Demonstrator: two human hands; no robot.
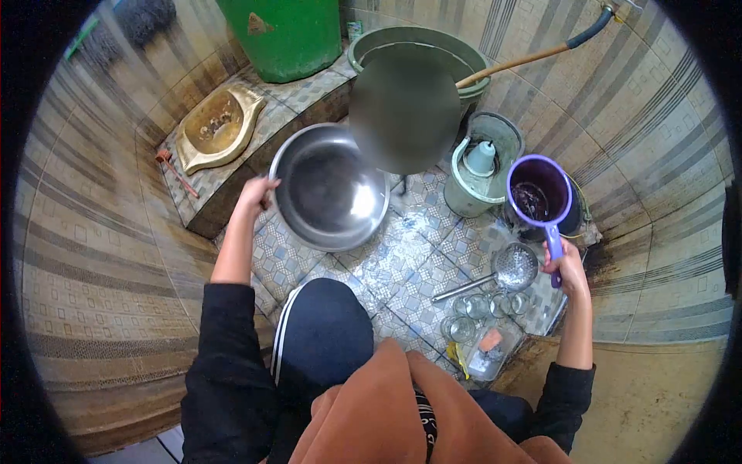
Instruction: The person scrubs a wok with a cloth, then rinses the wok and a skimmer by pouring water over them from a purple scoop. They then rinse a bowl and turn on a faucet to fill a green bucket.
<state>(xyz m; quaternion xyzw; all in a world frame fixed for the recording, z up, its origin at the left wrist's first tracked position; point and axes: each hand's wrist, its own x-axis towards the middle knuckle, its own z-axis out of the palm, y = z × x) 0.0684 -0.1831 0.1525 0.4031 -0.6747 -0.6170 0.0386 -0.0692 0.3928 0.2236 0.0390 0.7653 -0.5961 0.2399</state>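
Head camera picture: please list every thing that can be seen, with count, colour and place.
steel basin: one, silver, tilted on the floor tiles, centre
purple dipper: one, purple, right, raised
strainer ladle: one, metal, floor, right
drinking glasses: several, clear, floor beside the ladle
small bucket: one, pale green, behind the dipper
large tub: one, grey-green, top
green bin: one, green, top
squat pan: one, yellowish, raised step, left
hose: one, tan and dark, top right
left hand: grips the basin rim
right hand: fingers around the dipper handle
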